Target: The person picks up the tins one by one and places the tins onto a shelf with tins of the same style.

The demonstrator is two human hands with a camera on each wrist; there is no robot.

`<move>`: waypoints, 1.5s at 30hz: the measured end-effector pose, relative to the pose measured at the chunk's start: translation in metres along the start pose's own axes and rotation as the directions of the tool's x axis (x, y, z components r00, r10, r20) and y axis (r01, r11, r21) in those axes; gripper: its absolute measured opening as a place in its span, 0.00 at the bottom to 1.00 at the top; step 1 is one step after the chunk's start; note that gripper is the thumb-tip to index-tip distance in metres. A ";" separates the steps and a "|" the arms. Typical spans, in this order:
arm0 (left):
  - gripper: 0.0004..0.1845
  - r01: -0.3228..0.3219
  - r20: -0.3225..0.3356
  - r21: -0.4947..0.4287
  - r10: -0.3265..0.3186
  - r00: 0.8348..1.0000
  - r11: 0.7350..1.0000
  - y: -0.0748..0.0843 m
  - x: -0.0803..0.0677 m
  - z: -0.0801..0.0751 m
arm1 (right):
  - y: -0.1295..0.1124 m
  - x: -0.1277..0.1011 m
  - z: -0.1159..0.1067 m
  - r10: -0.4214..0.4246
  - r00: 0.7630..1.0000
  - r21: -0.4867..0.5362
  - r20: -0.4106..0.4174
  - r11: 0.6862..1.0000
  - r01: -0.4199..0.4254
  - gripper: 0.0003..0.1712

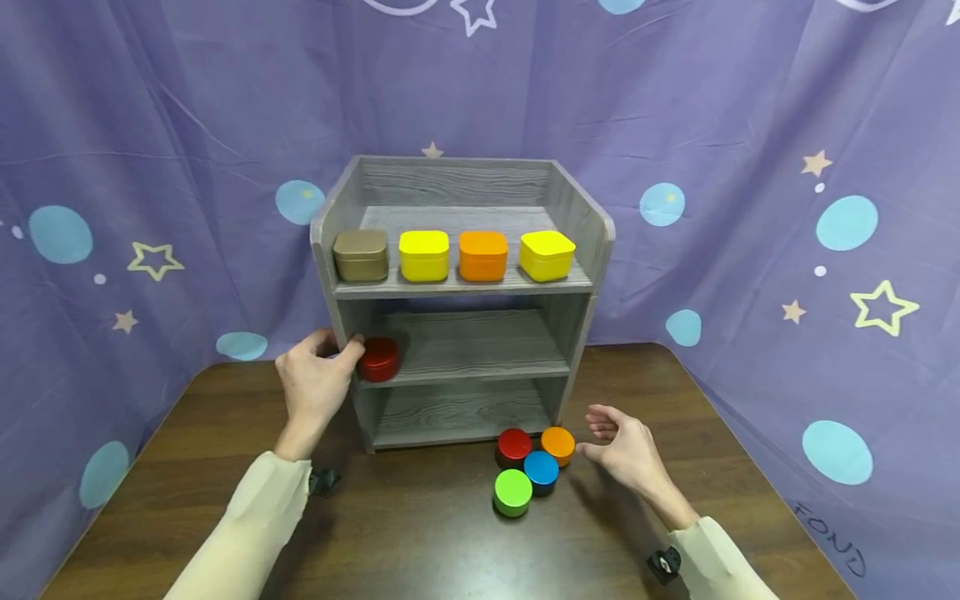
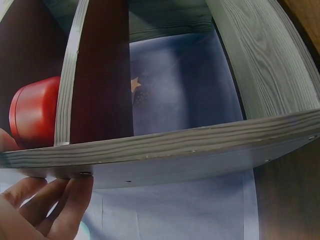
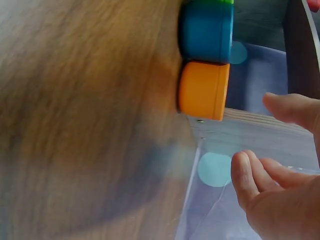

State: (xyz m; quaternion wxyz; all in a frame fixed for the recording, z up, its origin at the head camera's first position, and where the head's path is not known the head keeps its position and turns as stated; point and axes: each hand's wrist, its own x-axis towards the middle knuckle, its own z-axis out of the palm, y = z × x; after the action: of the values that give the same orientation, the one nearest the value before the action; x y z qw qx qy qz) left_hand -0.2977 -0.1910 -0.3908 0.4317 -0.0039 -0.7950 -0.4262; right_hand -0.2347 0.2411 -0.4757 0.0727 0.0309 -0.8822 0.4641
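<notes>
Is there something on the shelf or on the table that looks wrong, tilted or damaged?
Nothing looks damaged or spilled. Four square tins stand in a row on the top shelf, a red round tin sits upright at the left hand, and four round tins cluster on the table.

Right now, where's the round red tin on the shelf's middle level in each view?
Head: round red tin at the left end of the grey wooden shelf unit's middle level, at the left hand's fingertips.
Left wrist: far left, behind the shelf edge.
Right wrist: not in it.
Shared landmark: the shelf unit.
</notes>
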 end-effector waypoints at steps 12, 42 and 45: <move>0.10 0.007 0.001 -0.001 -0.007 1.000 1.000 0.001 0.000 0.001 | 0.018 0.000 0.006 -0.032 0.990 -0.037 0.135 0.999 0.037 0.41; 0.08 -0.016 -0.015 -0.002 0.016 1.000 1.000 -0.002 -0.003 0.001 | 0.031 0.013 0.021 -0.010 0.966 -0.008 0.259 1.000 0.013 0.36; 0.08 -0.019 -0.018 -0.004 0.019 1.000 1.000 -0.002 -0.002 0.000 | 0.031 0.014 0.023 -0.009 0.967 -0.001 0.256 1.000 0.010 0.35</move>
State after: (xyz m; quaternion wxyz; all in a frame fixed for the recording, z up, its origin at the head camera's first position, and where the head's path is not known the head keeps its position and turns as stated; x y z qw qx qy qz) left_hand -0.2974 -0.1912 -0.3940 0.4430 -0.0087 -0.7900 -0.4238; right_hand -0.2547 0.2401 -0.5112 -0.0394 0.0947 -0.8846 0.4549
